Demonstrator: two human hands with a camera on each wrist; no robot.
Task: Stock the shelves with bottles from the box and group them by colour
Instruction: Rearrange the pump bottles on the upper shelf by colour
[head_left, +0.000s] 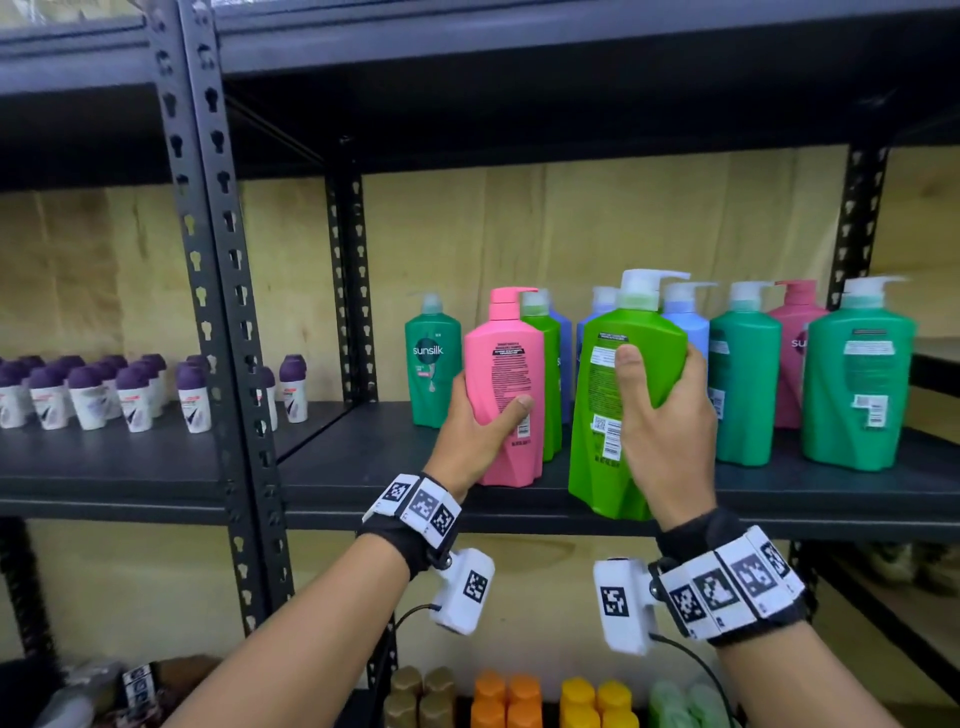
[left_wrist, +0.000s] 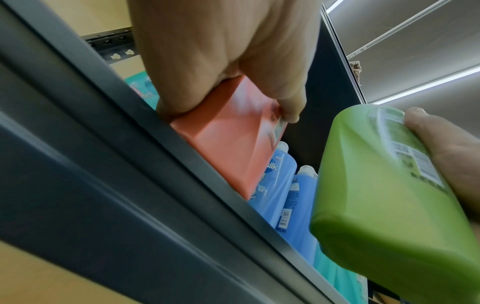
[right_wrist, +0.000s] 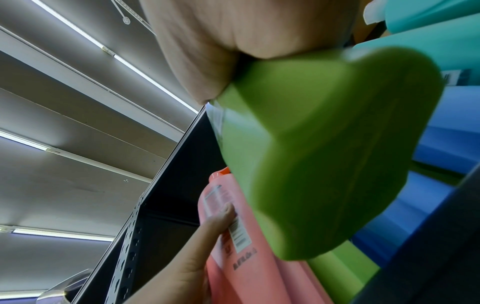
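Two hands up at the middle shelf (head_left: 363, 467) in the head view. Left hand (head_left: 480, 423) wrapped round the lower body of a pink bottle (head_left: 506, 384), thumb across the back label; bottle upright, base down on the shelf near the front edge. Right hand (head_left: 660, 415) clamped on a lime-green bottle (head_left: 618, 395), thumb on the label, fingers round the far side; bottle tilted slightly, bottom overlapping the shelf's front lip, contact with the shelf unclear. Behind and between: a second lime-green bottle (head_left: 545, 374) just behind the pink one, blue bottles (head_left: 685, 322) at the back, teal-green bottles (head_left: 745, 374) to the right and one at the left, a darker pink bottle (head_left: 795, 353) behind those. Purple-capped roll-on bottles (head_left: 93, 395) on the neighbouring shelf to the left. Brown, orange, yellow and pale green caps (head_left: 506, 699) grouped on the shelf below.

Left wrist view: left hand (left_wrist: 223, 61) gripping the pink bottle (left_wrist: 228, 148) from above, base on the shelf edge (left_wrist: 130, 164). Lime-green bottle (left_wrist: 384, 195) held clear at the right by the right hand (left_wrist: 446, 144), its base in mid-air. Blue bottles (left_wrist: 283, 185) behind.

Right wrist view: right hand (right_wrist: 233, 41) pressed round the lime-green bottle (right_wrist: 324, 144), underside facing the camera. Pink bottle (right_wrist: 233, 246) lower left with the left hand (right_wrist: 218, 220) on its label.
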